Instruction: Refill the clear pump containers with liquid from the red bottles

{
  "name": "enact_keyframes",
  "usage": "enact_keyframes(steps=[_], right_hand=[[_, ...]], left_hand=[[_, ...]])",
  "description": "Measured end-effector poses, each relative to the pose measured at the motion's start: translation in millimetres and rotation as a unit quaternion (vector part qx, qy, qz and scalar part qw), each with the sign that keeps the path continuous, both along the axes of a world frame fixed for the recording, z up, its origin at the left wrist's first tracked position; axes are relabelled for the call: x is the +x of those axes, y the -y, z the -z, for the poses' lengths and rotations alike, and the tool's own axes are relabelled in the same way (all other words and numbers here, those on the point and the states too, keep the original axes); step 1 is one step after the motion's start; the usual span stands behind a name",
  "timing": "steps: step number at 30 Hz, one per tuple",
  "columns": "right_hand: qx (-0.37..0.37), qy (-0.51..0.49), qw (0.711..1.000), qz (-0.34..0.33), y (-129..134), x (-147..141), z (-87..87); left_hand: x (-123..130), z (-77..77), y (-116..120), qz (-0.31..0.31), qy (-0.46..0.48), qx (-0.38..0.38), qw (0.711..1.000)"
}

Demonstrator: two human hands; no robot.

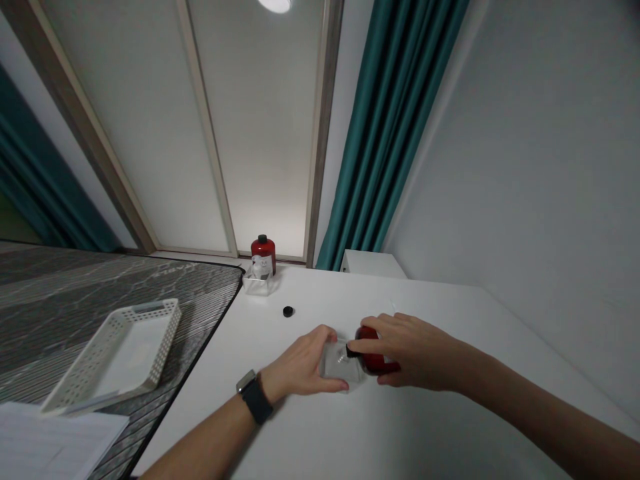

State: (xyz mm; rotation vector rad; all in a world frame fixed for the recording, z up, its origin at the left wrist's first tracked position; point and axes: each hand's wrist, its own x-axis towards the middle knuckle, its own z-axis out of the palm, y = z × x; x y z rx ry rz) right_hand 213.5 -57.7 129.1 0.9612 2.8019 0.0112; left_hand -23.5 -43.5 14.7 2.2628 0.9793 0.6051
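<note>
One clear box (336, 363) inside the bench's (230, 353) left edge seems steadied by cupped left fingers (334, 385). Right fingers (370, 346) clasp a tilted red bottle (373, 363).

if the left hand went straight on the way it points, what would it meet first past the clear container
Most likely the red bottle in the right hand, just beyond the clear container that the left hand holds; depth between them is unclear.
</note>
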Motion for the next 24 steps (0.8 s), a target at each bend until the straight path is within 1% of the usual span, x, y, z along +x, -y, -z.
enact_keyframes(steps=[6,12,24], right_hand=[[-0.009,0.004,1.0,0.008,0.3,-0.8,-0.7],[0.004,-0.008,1.0,0.001,-0.1,0.7,1.4],[-0.001,-0.017,1.0,0.003,0.0,0.8,1.5]], left_hand=[[0.3,-0.2,0.9,-0.006,0.007,0.002,1.0],[0.1,1.4,0.5,-0.005,0.01,0.003,1.0],[-0.2,1.1,0.0,-0.003,0.015,0.007,1.0]])
